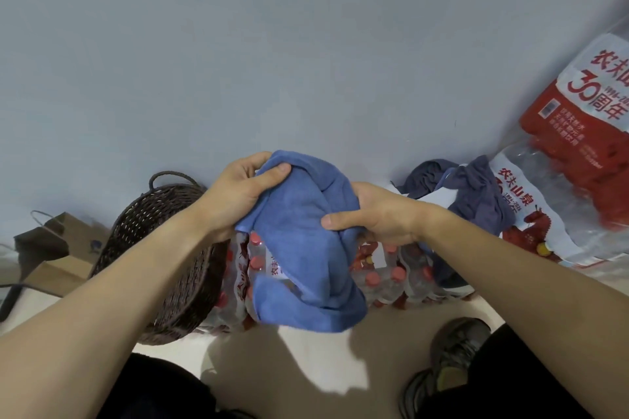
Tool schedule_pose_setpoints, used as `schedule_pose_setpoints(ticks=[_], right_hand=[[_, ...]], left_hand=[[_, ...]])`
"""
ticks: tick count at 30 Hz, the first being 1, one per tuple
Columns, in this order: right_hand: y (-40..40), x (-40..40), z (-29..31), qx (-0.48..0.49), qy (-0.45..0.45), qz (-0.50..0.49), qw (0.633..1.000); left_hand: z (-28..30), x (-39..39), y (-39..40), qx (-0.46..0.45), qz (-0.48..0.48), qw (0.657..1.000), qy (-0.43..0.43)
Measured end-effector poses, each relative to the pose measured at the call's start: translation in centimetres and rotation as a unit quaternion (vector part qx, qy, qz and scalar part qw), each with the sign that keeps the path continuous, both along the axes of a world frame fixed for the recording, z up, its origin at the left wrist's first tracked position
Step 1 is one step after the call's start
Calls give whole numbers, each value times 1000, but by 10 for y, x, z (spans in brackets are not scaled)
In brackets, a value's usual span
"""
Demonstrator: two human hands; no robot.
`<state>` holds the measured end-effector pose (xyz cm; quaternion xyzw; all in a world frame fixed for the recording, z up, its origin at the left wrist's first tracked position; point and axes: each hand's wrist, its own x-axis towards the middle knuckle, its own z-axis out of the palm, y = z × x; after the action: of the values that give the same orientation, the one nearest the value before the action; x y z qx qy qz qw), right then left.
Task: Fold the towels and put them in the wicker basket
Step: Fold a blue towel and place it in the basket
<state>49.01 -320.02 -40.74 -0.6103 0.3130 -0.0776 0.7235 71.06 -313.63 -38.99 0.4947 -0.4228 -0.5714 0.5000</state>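
Above the shrink-wrapped bottle packs (pixel 391 275), mid-air: blue towel (pixel 306 248) bunched between both hands, not yet squared up. Left hand (pixel 238 194) pinches the upper edge, thumb on top, fingers curled behind. Right hand (pixel 377 214) grips a wad of the right side, fingers wrapped under the cloth.

Risks as I read them:
- Cloth is crumpled, no clean corners showing — a fold from this grip will likely come out lopsided or trap a bunch inside.
- Lower hem hangs close over the bottle caps; it could snag or drag there if lowered.
- No flat surface directly under it, so folding happens in the air — easy to lose an edge.

Wicker basket (pixel 163 248) sits to the left against the wall, tilted toward the camera; left forearm covers much of its inside, so contents can't be told. Dark grey cloths (pixel 476 194) lie heaped on the packs to the right — probably more towels waiting.
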Motion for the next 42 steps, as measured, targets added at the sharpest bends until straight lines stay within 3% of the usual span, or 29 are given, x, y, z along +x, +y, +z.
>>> schedule_pose_setpoints(ticks=[4, 9, 12, 16, 17, 22, 25, 30, 32, 35, 37, 39, 41, 42], right_hand=[[2, -10, 4, -44, 75, 61, 994], [-4, -14, -4, -142, 200, 104, 964], [-10, -21, -6, -171, 238, 118, 949], [-22, -35, -15, -312, 393, 173, 847], [-25, -38, -18, -320, 409, 177, 836], [-40, -45, -35, -305, 411, 151, 846], [-50, -50, -50, -291, 407, 114, 859], [-61, -59, -76, -143, 292, -69, 943], [-66, -62, -86, -153, 297, -79, 939], [-75, -62, -105, -207, 371, -42, 904], [-86, -59, -120, -180, 371, -80, 908], [-97, -53, -137, -117, 331, -157, 923], [-104, -43, -156, -51, 283, -247, 925], [-107, -38, -166, -34, 269, -288, 918]], left_hand=[[-21, 13, -4, 22, -25, 981, -190], [-42, 20, -11, 24, -87, 943, -321], [-54, 28, -15, 41, -115, 917, -380], [-64, 40, -19, 94, -156, 889, -420], [-66, 42, -20, 109, -168, 882, -426], [-76, 41, -26, 166, -211, 839, -474], [-81, 42, -31, 172, -194, 847, -463], [-107, 42, -34, 195, -146, 887, -392], [-120, 44, -40, 207, -154, 871, -418], [-136, 45, -53, 210, -163, 832, -487], [-149, 46, -61, 223, -143, 830, -492], [-161, 48, -68, 263, -57, 865, -424], [-171, 47, -73, 328, 81, 906, -257], [-177, 46, -76, 351, 141, 909, -173]])
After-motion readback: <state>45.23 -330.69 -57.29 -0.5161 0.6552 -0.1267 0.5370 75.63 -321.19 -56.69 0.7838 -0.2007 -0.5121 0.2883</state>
